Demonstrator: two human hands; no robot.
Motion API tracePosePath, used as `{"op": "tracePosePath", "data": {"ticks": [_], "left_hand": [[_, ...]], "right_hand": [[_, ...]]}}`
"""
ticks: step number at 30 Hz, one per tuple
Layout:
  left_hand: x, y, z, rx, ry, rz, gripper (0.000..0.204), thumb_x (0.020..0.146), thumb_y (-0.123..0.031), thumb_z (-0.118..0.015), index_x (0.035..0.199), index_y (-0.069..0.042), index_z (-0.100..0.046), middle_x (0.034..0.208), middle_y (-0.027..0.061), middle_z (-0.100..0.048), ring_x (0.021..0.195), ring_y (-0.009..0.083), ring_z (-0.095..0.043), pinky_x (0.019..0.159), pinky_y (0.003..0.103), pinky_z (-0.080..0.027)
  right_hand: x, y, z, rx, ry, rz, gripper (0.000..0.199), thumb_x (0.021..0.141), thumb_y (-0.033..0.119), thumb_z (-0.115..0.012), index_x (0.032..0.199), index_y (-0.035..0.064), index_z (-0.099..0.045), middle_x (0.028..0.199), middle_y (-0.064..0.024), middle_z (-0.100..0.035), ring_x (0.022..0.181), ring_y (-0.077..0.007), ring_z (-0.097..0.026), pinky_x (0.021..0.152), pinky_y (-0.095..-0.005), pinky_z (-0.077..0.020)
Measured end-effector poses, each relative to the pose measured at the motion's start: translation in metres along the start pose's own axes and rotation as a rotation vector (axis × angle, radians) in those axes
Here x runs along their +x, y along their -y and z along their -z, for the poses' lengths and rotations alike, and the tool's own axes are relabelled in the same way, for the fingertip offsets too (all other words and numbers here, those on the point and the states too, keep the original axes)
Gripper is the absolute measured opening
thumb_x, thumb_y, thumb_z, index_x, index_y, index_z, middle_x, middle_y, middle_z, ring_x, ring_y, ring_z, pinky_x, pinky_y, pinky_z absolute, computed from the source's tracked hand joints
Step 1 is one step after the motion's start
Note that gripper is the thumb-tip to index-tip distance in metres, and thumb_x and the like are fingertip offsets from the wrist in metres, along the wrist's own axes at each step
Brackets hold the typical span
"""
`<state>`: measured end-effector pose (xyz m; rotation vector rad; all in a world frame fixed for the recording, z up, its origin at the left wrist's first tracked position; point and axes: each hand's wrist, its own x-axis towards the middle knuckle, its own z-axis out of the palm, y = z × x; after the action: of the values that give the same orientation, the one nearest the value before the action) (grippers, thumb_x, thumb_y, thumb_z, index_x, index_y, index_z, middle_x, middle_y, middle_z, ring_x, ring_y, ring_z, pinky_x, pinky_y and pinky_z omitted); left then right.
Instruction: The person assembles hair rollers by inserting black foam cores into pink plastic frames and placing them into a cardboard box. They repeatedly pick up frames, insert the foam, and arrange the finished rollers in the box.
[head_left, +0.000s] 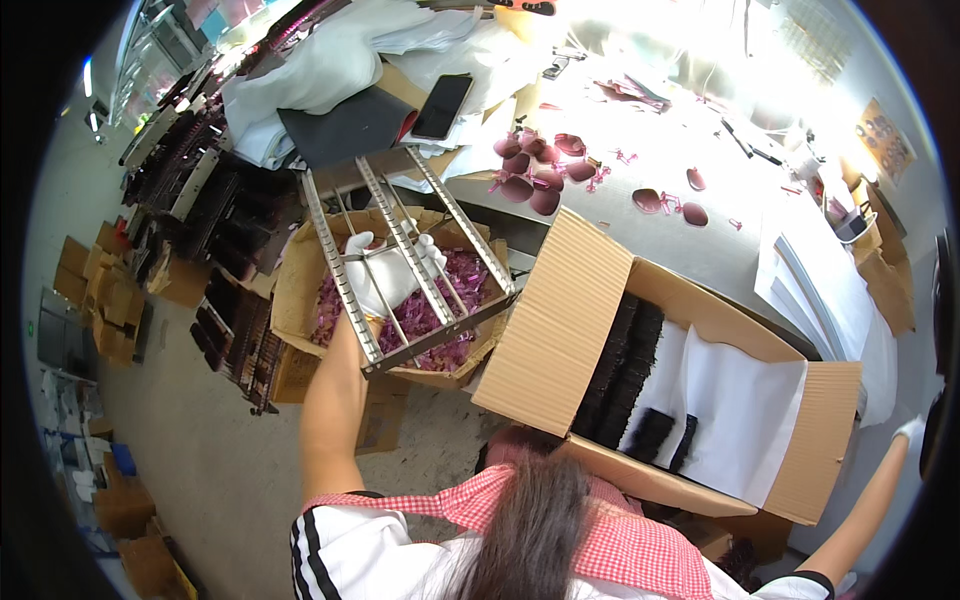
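My left hand (385, 282), in a white glove, is closed round the inner bars of a metal rack (408, 235). The rack is a tilted open frame with notched rails and no lenses in it. Beneath it is a cardboard box (300, 262) full of small pink-purple plastic pieces (462, 275). At the far right rim my right hand (912, 432), also gloved, reaches out beside a dark object (936, 435); its fingers are too unclear to read. Between my arms stands an open carton (570, 325) lined with white paper, holding rows of black, thin pieces (622, 370).
Tinted lenses (545, 180) and pink scraps lie on the metal worktable (610, 215). A phone (442, 107) rests on papers at the back. More dark, loaded racks (215, 205) stand at left. White sheets (825, 300) hang over the table's right side.
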<state>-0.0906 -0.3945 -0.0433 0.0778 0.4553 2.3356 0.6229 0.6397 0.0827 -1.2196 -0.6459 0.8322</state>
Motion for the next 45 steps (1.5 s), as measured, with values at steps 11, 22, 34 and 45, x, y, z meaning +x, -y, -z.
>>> {"op": "tracePosePath", "data": {"ticks": [11,22,34,45], "left_hand": [[-0.013,-0.021,-0.111,1.418,-0.259,-0.332,0.075,0.072,-0.005,-0.069,0.143,-0.002,-0.044,0.113,0.0066,-0.057,0.093,0.0089,-0.053,0.082,0.023,-0.049],[0.063,0.085,-0.24,2.295,-0.24,-0.889,0.085,0.055,-0.033,-0.082,0.132,-0.009,-0.052,0.105,0.0196,-0.061,0.097,0.0361,-0.061,0.088,0.046,-0.05],[0.05,0.094,-0.229,2.144,-0.287,-0.779,0.082,0.06,-0.033,-0.084,0.131,-0.006,-0.052,0.121,0.0204,-0.059,0.12,0.0319,-0.054,0.097,0.041,-0.044],[0.044,0.065,-0.212,1.501,0.232,-0.485,0.084,0.062,-0.008,-0.076,0.139,0.004,-0.044,0.126,0.0129,-0.053,0.113,0.02,-0.055,0.099,0.032,-0.045]], "right_hand": [[-0.099,-0.222,0.025,-0.636,0.439,-0.165,0.048,0.1,0.037,-0.05,0.126,-0.0014,-0.06,0.122,-0.0173,-0.065,0.111,-0.0277,-0.061,0.098,-0.039,-0.0473],[-0.683,0.07,-0.051,-0.325,1.808,1.502,0.038,0.071,0.003,-0.081,0.104,0.007,-0.063,0.083,-0.0064,-0.062,0.077,-0.0229,-0.066,0.067,-0.0339,-0.0535],[-0.889,0.105,-0.075,-0.084,1.965,1.152,0.007,0.089,0.01,-0.064,0.096,0.0082,-0.065,0.088,-0.0094,-0.067,0.083,-0.0285,-0.067,0.072,-0.0376,-0.0533],[-0.848,0.217,-0.142,-0.426,1.587,2.292,0.086,0.064,0.014,-0.081,0.145,0.0196,-0.049,0.147,-0.012,-0.048,0.135,-0.033,-0.044,0.106,-0.0499,-0.0373]]}}
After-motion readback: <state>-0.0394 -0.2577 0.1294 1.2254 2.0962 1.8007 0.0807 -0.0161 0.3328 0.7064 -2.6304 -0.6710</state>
